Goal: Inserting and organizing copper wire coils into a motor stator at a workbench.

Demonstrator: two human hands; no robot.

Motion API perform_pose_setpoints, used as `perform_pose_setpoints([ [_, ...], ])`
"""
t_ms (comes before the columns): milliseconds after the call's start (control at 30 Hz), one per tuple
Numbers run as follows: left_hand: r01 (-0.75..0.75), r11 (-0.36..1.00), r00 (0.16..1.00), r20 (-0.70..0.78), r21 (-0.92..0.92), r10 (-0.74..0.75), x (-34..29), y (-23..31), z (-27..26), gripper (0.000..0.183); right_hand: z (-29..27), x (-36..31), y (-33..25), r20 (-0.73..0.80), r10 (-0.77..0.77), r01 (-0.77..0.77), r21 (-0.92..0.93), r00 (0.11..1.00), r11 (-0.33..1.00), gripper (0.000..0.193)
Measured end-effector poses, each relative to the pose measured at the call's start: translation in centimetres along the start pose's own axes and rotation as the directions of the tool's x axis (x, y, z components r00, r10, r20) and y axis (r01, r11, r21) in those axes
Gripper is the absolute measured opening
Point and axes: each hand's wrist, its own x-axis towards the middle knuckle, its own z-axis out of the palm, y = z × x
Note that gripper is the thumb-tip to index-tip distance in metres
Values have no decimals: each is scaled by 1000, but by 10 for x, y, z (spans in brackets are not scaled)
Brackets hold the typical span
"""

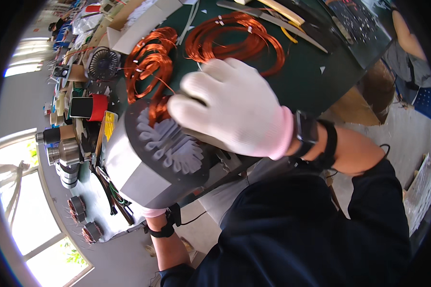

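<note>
A grey motor stator core (175, 184) stands tilted at the table edge in front of me. White slot liners (177, 153) fan out around its bore, and a copper winding (159, 111) enters it at the top. My right hand (230, 107), in a white glove with a pink cuff, is over the bore's upper right side, its fingers curled beside the winding. Whatever they grip is hidden, though a pale edge shows under the palm. Behind the stator's lower side is my left hand (153, 211); only its pink cuff shows, fingers hidden.
Copper wire coils (234, 40) lie on the dark green table beyond, with another looped bundle (151, 57) at left. A black fan (103, 63), steel flasks (64, 152) and two small wound stators (76, 209) line the left. Another person's arm (408, 36) shows at far right.
</note>
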Motion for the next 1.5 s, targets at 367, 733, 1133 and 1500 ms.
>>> perform_pose_setpoints([
  [367, 309, 949, 945, 98, 58, -313, -13, 10, -7, 50, 27, -12, 12, 145, -24, -7, 206, 989, 979, 16],
  [733, 465, 885, 875, 167, -32, -454, -7, 52, -25, 55, 51, 5, 4, 325, 359, -449, 264, 875, 854, 28],
  [1133, 521, 799, 849, 282, -301, -447, 44, 69, 59, 60, 84, -5, 14, 190, 277, -336, 522, 942, 784, 24],
  [1500, 625, 676, 764, 482, -390, -428, -6, 94, 40, 64, 76, 52, -3, 654, 560, -814, 577, 509, 65, 46],
])
